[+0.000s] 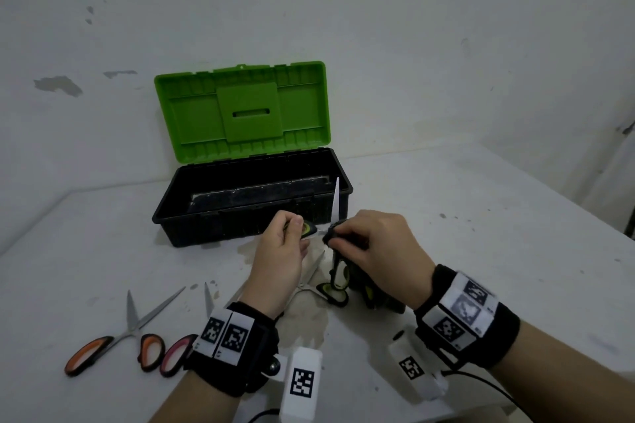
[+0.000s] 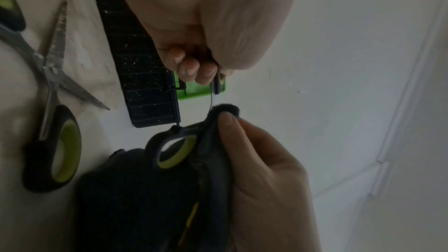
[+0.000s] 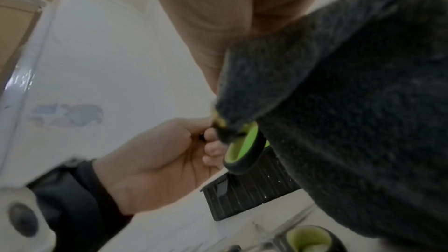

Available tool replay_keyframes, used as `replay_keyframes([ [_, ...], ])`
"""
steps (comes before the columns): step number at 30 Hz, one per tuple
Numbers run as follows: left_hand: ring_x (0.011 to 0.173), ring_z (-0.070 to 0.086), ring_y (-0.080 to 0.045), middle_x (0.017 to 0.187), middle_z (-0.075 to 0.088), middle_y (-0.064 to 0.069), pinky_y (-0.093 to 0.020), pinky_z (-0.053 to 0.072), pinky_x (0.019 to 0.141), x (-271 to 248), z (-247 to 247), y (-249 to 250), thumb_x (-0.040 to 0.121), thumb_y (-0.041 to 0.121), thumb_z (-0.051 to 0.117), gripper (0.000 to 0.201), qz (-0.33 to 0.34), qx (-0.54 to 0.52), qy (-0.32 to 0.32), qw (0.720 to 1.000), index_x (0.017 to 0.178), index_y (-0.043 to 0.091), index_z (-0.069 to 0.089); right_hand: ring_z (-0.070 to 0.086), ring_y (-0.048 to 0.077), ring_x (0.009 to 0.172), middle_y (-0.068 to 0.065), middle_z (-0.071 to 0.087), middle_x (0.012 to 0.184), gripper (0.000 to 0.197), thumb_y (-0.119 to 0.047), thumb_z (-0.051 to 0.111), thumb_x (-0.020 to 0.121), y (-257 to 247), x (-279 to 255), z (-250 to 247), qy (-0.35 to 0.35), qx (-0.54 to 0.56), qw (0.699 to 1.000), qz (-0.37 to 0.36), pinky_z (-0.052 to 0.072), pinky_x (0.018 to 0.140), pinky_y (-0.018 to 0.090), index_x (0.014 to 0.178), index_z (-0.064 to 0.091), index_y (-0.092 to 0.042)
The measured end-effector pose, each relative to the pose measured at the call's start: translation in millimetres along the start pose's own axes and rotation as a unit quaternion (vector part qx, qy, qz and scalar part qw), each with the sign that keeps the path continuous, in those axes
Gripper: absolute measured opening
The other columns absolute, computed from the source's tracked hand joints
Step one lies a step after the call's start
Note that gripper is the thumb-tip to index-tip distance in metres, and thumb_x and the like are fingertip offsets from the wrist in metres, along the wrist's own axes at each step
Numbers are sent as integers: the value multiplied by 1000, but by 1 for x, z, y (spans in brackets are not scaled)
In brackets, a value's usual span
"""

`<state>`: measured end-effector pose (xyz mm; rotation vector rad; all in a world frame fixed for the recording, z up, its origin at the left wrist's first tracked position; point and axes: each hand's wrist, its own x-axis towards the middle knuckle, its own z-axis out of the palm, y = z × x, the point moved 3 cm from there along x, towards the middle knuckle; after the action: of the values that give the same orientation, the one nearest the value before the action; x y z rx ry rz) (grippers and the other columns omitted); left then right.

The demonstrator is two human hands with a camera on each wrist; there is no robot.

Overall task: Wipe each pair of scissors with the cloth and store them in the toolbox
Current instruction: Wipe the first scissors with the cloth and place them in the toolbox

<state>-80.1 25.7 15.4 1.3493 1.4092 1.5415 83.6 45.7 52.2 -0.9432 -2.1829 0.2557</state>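
Observation:
I hold a pair of green-and-black scissors [image 1: 336, 203] splayed open in front of the toolbox, one blade pointing up. My left hand [image 1: 292, 233] grips one handle [image 2: 216, 83]. The other handle ring [image 2: 174, 148] hangs down. My right hand [image 1: 338, 239] pinches the dark grey cloth [image 3: 351, 122] around the scissors near the pivot, and the rest of the cloth [image 1: 378, 299] hangs below my palm. The toolbox [image 1: 254, 216] stands open behind, black base, green lid [image 1: 240, 110] upright. What lies inside the box is too dark to make out.
A second green-handled pair [image 1: 316, 285] lies open on the table under my hands. An orange-handled pair [image 1: 130, 330] and a pink-handled pair [image 1: 177, 354] lie at the front left, the pink one partly hidden by my left wrist. The wall is close behind the toolbox.

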Motion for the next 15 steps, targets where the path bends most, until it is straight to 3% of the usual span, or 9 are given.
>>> replay_keyframes([
  [3, 61, 42, -6, 63, 42, 14, -26, 48, 68, -5, 5, 5, 106, 28, 42, 27, 24, 36, -22, 999, 83, 16, 50, 59, 15, 66, 0, 65, 71, 13, -25, 75, 83, 5, 1, 8, -12, -22, 1000, 9, 49, 63, 30, 78, 74, -13],
  [8, 59, 42, -8, 60, 43, 14, -38, 41, 64, -6, 9, 2, 106, 29, 42, 27, 16, 39, -28, 999, 81, 21, 50, 52, 17, 60, -1, 58, 67, 23, -22, 74, 82, 5, 1, 10, 2, -45, 999, 15, 47, 56, 35, 69, 59, -11],
  [11, 61, 44, -7, 64, 43, 12, -28, 43, 65, -5, 3, -3, 106, 27, 42, 28, 5, 21, -13, 1000, 80, 21, 51, 57, 19, 67, 1, 65, 74, 19, -24, 72, 85, 16, 1, 5, -6, -52, 997, 51, 44, 62, 29, 74, 65, -10],
  [15, 58, 47, -1, 66, 44, 10, -15, 42, 55, 1, -12, -9, 107, 22, 40, 28, -22, -24, 13, 999, 82, 15, 51, 56, 9, 66, -5, 70, 75, 12, -29, 72, 86, 34, -2, -17, 28, -42, 992, 119, 35, 60, 7, 82, 73, -17],
])
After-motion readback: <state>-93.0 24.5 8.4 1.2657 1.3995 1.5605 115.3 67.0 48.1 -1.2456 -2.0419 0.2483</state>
